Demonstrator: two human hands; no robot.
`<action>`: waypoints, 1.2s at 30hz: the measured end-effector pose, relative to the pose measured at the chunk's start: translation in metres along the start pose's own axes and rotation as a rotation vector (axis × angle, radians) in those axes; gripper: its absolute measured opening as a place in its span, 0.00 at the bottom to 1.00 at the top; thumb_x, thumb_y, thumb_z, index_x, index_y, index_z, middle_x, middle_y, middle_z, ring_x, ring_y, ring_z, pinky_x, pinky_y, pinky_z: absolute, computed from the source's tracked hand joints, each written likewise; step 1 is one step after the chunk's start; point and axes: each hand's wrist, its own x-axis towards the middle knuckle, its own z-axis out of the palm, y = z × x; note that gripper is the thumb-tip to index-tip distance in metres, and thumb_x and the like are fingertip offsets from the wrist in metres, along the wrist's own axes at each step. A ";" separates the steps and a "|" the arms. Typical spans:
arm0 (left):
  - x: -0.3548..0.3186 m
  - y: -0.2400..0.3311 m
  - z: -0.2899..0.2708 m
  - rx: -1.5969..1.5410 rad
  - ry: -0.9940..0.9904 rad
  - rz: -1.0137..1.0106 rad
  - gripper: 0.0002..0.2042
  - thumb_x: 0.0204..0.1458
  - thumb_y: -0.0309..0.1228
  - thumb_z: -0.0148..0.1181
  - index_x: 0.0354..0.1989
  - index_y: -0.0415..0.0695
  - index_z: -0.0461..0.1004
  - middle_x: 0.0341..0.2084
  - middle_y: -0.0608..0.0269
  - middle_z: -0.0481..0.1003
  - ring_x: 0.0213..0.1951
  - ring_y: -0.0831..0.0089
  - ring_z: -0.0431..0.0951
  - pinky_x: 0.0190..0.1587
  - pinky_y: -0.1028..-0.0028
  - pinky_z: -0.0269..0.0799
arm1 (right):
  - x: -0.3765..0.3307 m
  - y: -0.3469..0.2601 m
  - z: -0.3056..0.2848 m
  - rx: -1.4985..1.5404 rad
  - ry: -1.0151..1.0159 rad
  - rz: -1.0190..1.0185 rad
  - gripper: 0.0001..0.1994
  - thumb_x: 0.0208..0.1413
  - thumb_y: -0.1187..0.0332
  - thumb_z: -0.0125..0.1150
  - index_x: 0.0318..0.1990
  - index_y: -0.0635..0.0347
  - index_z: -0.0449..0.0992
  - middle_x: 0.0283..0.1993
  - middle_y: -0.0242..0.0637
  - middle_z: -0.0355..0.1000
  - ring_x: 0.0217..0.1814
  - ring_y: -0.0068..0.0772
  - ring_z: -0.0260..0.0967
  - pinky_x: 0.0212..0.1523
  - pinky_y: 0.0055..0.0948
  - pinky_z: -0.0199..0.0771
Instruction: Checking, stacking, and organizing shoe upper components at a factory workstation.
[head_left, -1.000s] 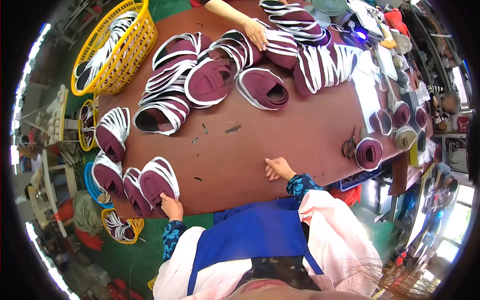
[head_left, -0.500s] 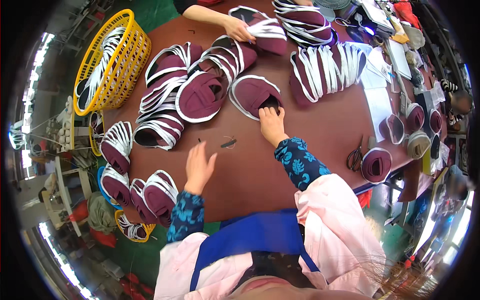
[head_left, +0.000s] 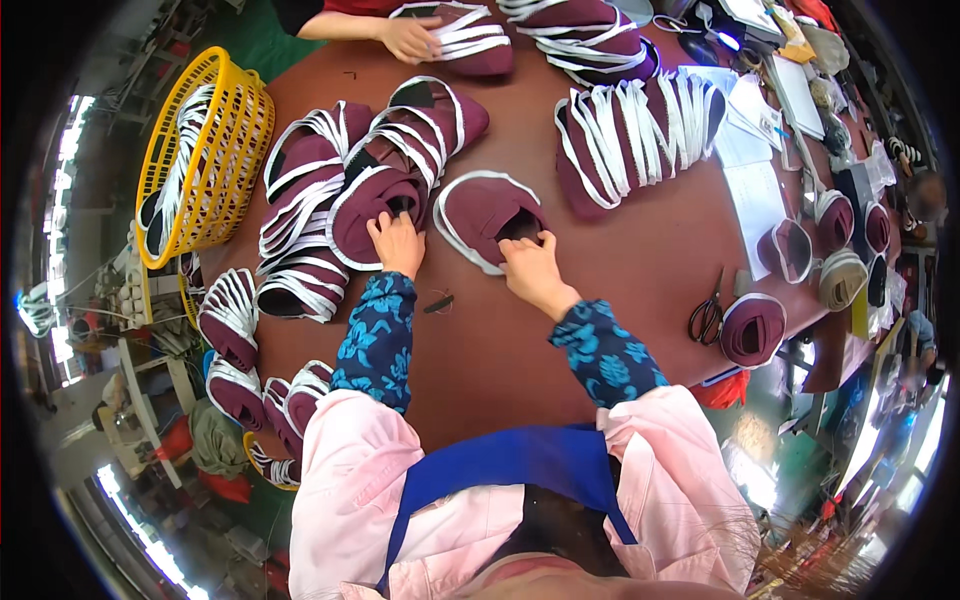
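Head view: maroon, white-trimmed shoe upper (head_left: 485,212)

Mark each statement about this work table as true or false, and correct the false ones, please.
1. The left hand touches a maroon shoe upper with white edging. True.
2. The right hand holds the scissors. False: the scissors lie alone on the table; the right hand rests on a single maroon upper.
3. The yellow basket is at the person's right. False: it is at the left.
4. Another person's hand rests on an upper at the far edge. True.
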 end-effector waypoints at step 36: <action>-0.375 0.044 -0.070 -0.545 -0.103 0.138 0.11 0.48 0.27 0.64 0.40 0.43 0.73 0.37 0.62 0.74 0.48 0.62 0.72 0.66 0.46 0.49 | -0.227 -0.031 -0.042 -0.045 0.432 0.187 0.14 0.62 0.63 0.60 0.45 0.66 0.75 0.37 0.53 0.74 0.39 0.53 0.72 0.42 0.41 0.70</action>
